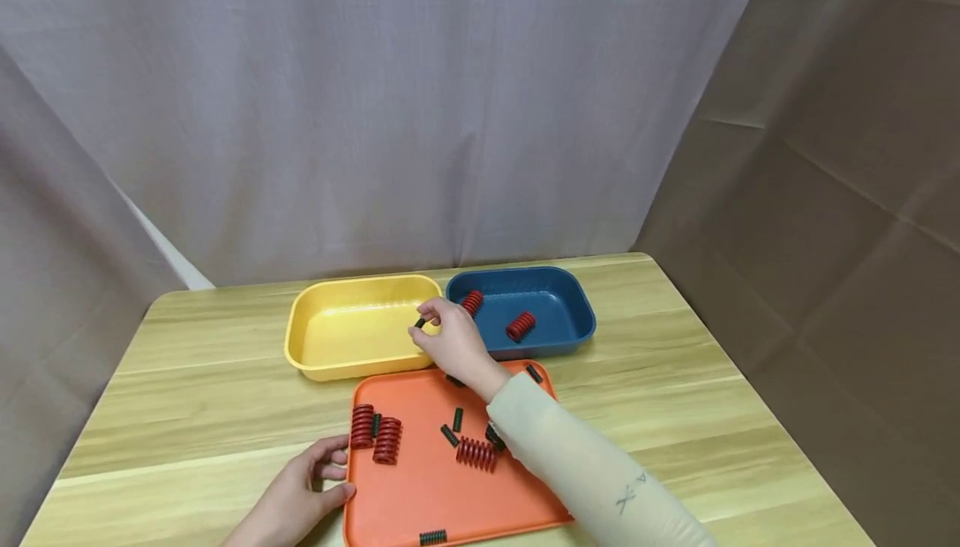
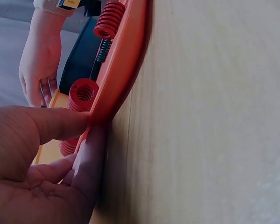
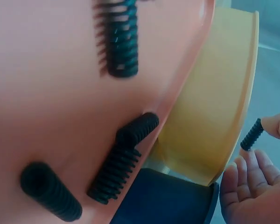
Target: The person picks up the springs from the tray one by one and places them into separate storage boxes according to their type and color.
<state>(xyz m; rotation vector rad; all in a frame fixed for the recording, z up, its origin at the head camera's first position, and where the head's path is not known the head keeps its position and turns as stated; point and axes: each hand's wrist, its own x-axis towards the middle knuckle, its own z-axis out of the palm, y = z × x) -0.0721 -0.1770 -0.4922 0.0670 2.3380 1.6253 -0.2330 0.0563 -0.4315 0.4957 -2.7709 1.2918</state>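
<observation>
Over the right end of the yellow bin [image 1: 330,326], my right hand [image 1: 454,343] pinches a small dark green spring [image 3: 252,134] between thumb and fingertips. My left hand [image 1: 296,489] grips the left rim of the orange tray [image 1: 405,497], thumb on top and fingers against its outer side. Two thick red springs [image 1: 387,440] lie near that rim with a dark green spring [image 1: 377,424] between them. Another red spring [image 1: 476,454] rests mid-tray beside small dark green springs [image 1: 458,419]. My right forearm hides part of the tray's right side.
A blue bin [image 1: 558,338] holding two red springs [image 1: 521,326] stands right of the yellow one, both behind the tray. One dark green spring [image 1: 432,537] lies at the tray's front edge, another dark spring [image 1: 534,373] at its far right corner. Grey curtains [image 1: 375,113] hang behind the wooden table [image 1: 195,405].
</observation>
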